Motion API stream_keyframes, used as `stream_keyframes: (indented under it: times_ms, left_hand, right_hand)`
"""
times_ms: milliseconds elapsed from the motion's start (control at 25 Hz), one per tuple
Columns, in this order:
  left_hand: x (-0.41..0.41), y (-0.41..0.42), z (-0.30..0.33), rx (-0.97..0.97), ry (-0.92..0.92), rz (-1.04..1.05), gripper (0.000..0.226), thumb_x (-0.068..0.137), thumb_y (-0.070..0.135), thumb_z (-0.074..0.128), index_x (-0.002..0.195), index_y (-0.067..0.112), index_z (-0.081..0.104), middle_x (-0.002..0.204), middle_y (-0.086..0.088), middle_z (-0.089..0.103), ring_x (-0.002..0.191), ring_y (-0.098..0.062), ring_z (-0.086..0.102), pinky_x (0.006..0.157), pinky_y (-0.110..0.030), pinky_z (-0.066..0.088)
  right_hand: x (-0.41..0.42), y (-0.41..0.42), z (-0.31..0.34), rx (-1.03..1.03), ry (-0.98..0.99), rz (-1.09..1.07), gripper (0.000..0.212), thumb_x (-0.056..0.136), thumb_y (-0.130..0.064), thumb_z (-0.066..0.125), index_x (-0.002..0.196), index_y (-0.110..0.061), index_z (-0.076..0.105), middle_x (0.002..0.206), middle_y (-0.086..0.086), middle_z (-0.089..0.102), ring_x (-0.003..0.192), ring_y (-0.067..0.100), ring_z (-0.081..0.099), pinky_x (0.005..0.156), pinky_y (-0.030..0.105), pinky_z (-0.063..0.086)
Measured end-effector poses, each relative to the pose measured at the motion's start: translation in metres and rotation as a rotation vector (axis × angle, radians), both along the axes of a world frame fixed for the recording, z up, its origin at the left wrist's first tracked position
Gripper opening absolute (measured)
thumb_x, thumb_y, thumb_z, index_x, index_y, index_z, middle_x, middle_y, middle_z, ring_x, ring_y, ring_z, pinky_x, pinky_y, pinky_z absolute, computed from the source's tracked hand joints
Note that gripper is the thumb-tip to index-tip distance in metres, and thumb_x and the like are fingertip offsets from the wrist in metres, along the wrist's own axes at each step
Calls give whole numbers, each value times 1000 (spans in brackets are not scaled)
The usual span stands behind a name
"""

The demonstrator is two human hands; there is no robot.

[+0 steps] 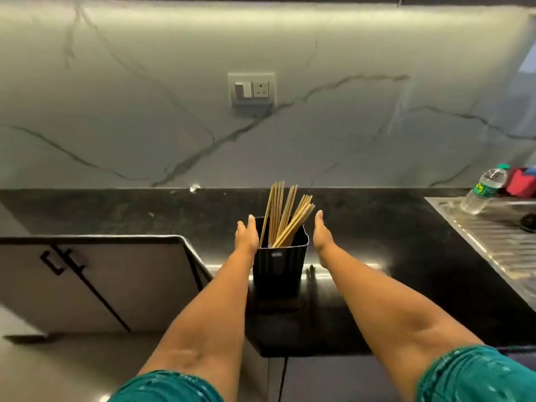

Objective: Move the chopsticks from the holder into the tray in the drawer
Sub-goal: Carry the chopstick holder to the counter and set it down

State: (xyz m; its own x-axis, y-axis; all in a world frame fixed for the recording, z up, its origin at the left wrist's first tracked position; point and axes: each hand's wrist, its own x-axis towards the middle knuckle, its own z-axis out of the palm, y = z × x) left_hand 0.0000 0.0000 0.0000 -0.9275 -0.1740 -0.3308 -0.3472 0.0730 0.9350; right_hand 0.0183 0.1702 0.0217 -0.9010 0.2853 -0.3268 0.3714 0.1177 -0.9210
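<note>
A black ribbed holder point(279, 269) stands on the dark countertop point(377, 256). Several wooden chopsticks point(285, 217) stick out of it, leaning to the right. My left hand point(246, 236) is flat and open against the holder's left upper edge. My right hand point(321, 235) is open just to the right of the holder, a small gap from its rim. Neither hand holds anything. No drawer or tray is in view.
A plastic water bottle point(483, 189) lies on the steel drainboard point(499, 236) at the right, with red and blue items point(522, 182) behind it. A wall socket point(251, 88) sits on the marble backsplash. Lower cabinets with black handles point(62, 261) are at the left.
</note>
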Motion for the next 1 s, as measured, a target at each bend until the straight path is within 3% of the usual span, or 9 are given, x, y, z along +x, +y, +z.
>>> stream_keyframes:
  times_ms: [120, 280, 480, 640, 840, 1000]
  left_hand:
    - [-9, 4, -14, 127, -108, 19, 74, 91, 66, 30, 151, 22, 27, 156, -5, 30, 141, -29, 33, 116, -48, 27]
    - [-8, 10, -26, 191, -120, 81, 65, 94, 62, 32, 142, 20, 44, 143, 0, 47, 132, -25, 44, 110, -40, 34]
    - [12, 7, -34, 209, -143, 231, 62, 94, 61, 32, 143, 24, 43, 147, 0, 43, 134, -26, 42, 111, -46, 35]
    - [45, -15, -33, 280, -78, 379, 58, 93, 58, 35, 139, 25, 48, 142, 1, 50, 130, -23, 47, 110, -46, 37]
    - [125, -59, -32, 204, 9, 644, 51, 101, 43, 35, 147, 20, 38, 150, 0, 42, 138, -18, 38, 116, -38, 28]
    - [220, -95, -27, 128, 2, 893, 49, 104, 35, 33, 149, 17, 31, 153, -5, 36, 141, -22, 33, 113, -35, 26]
  right_hand:
    - [-2, -1, -7, -274, -91, 55, 76, 93, -67, 17, 150, -17, 27, 157, 8, 26, 144, 28, 24, 116, 44, 20]
    - [-16, -2, -20, -441, -104, 79, 75, 91, -71, 21, 141, -20, 43, 140, 1, 49, 128, 21, 46, 99, 38, 39]
    - [-25, -9, -36, -493, -140, 159, 80, 86, -76, 25, 139, -21, 47, 141, 8, 52, 131, 28, 47, 109, 49, 38]
    - [-22, -33, -34, -563, -175, 336, 69, 89, -70, 31, 127, -20, 58, 124, 8, 64, 109, 24, 62, 78, 38, 55]
    - [10, -96, -34, -503, -218, 593, 63, 96, -61, 27, 136, -19, 52, 135, 1, 56, 126, 22, 51, 89, 31, 44]
    - [75, -170, -31, -466, -327, 873, 67, 89, -71, 29, 129, -24, 56, 130, 2, 59, 114, 25, 57, 92, 41, 49]
